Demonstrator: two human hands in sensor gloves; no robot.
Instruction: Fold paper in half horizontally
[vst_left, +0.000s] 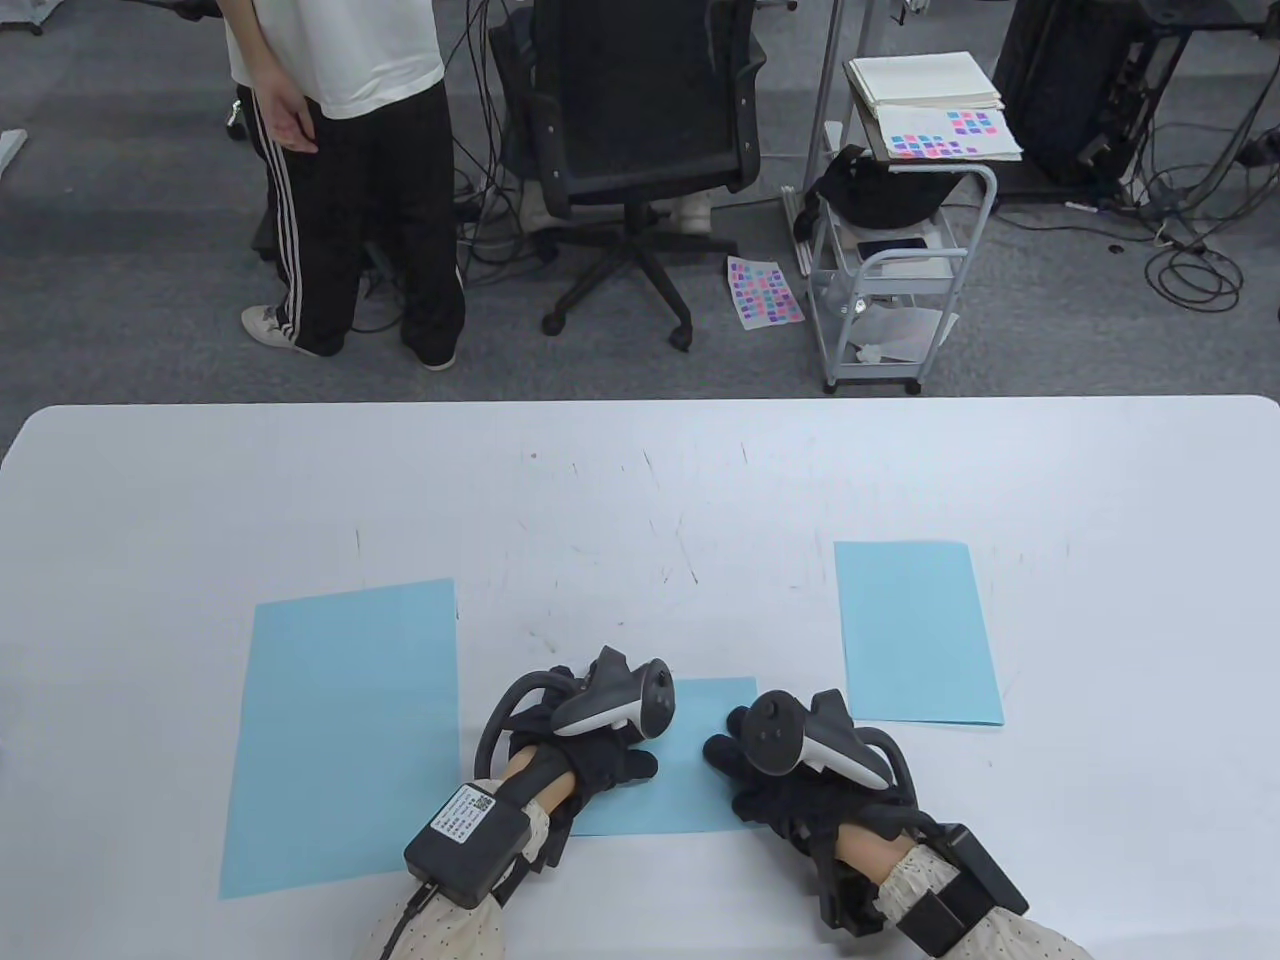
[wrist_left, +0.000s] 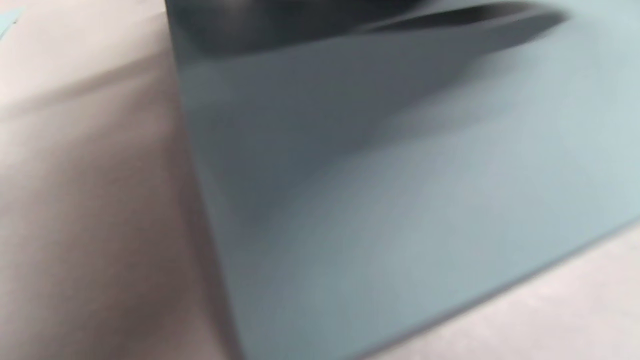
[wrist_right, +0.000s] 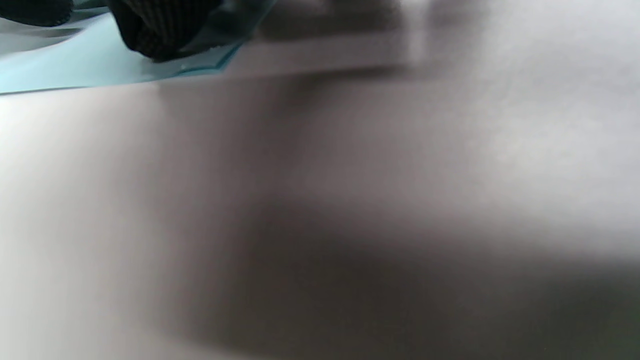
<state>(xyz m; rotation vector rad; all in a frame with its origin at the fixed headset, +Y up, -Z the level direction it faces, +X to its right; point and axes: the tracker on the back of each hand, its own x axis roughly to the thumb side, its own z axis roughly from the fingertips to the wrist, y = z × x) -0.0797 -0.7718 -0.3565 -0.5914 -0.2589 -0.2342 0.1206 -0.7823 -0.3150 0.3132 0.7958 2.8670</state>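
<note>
A light blue folded paper (vst_left: 690, 770) lies on the white table (vst_left: 640, 480) near the front edge, between my two hands. My left hand (vst_left: 610, 760) rests on the paper's left part, fingers lying on it. My right hand (vst_left: 740, 765) rests on its right edge, fingertips on the paper. In the left wrist view the blue paper (wrist_left: 400, 200) fills most of the frame, blurred, with the table at the left. In the right wrist view a gloved fingertip (wrist_right: 160, 30) presses a corner of the paper (wrist_right: 75, 70), where two layers show.
A larger flat blue sheet (vst_left: 345, 735) lies to the left, its right edge close to my left forearm. A narrower blue paper (vst_left: 915, 630) lies at the right. Beyond the table are an office chair (vst_left: 630, 150), a trolley (vst_left: 890, 260) and a standing person (vst_left: 350, 180).
</note>
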